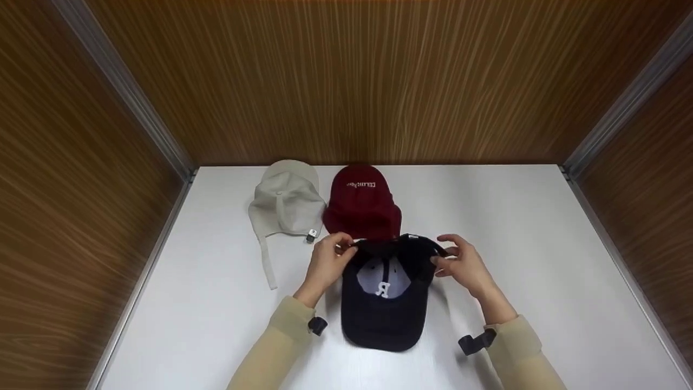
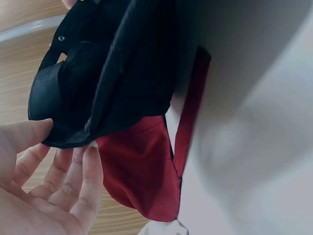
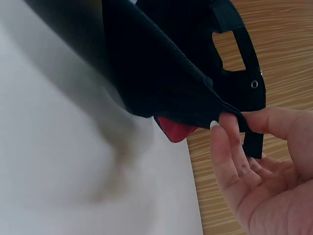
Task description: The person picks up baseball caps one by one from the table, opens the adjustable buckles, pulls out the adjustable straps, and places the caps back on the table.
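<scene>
Between both hands is a dark navy baseball cap (image 1: 384,325), its brim toward me and its inside facing up, with a white letter showing in the crown. My left hand (image 1: 328,260) pinches the cap's left rim; in the left wrist view the thumb lies on the dark fabric (image 2: 73,107) with fingers behind it. On the opposite side my right hand (image 1: 464,266) pinches the rim near the back strap (image 3: 247,51). Just behind lies a dark red cap (image 1: 361,203) with light lettering, its near edge partly hidden by the navy cap.
Left of the red cap lies a beige cap (image 1: 289,203), its strap (image 1: 266,262) trailing toward me and a small metal buckle (image 1: 311,235) at its edge. The white table (image 1: 541,260) is bounded by wood-grain panels (image 1: 379,81) at the back and sides.
</scene>
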`<move>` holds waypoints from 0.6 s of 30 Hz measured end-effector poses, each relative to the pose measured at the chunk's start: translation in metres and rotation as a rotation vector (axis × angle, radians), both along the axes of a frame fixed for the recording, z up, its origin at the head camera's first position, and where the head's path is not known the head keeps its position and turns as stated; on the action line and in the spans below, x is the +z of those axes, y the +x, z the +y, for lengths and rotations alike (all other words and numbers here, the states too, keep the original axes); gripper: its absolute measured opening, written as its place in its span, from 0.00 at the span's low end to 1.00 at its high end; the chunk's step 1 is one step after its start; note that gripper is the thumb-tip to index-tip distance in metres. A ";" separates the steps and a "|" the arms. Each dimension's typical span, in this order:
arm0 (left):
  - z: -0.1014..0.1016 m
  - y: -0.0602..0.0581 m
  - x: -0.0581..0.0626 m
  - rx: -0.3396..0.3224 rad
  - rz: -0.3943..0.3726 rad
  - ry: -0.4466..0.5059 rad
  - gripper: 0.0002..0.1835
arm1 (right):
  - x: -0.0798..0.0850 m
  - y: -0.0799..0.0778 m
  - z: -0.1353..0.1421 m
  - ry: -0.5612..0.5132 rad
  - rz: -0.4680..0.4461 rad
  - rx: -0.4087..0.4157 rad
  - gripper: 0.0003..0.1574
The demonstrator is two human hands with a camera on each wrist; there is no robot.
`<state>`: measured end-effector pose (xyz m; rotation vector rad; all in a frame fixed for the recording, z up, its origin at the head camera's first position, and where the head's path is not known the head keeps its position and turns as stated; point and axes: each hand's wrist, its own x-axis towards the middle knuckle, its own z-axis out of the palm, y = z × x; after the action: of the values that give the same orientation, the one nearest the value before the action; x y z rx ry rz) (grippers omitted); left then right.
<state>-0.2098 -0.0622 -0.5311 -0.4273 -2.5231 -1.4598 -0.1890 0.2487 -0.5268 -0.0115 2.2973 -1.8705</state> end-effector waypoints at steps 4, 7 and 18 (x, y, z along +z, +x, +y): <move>0.001 0.000 -0.002 0.005 0.041 -0.056 0.05 | 0.000 0.000 -0.002 -0.019 -0.009 -0.034 0.41; 0.001 0.001 -0.001 0.001 0.048 -0.097 0.05 | 0.000 0.000 -0.002 -0.033 -0.010 -0.041 0.45; 0.002 0.006 -0.001 0.004 0.046 -0.206 0.05 | -0.001 -0.001 -0.007 0.205 0.141 -0.181 0.28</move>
<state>-0.2038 -0.0600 -0.5319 -0.4812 -2.6457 -1.1786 -0.1900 0.2418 -0.5281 0.0980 2.6582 -1.7533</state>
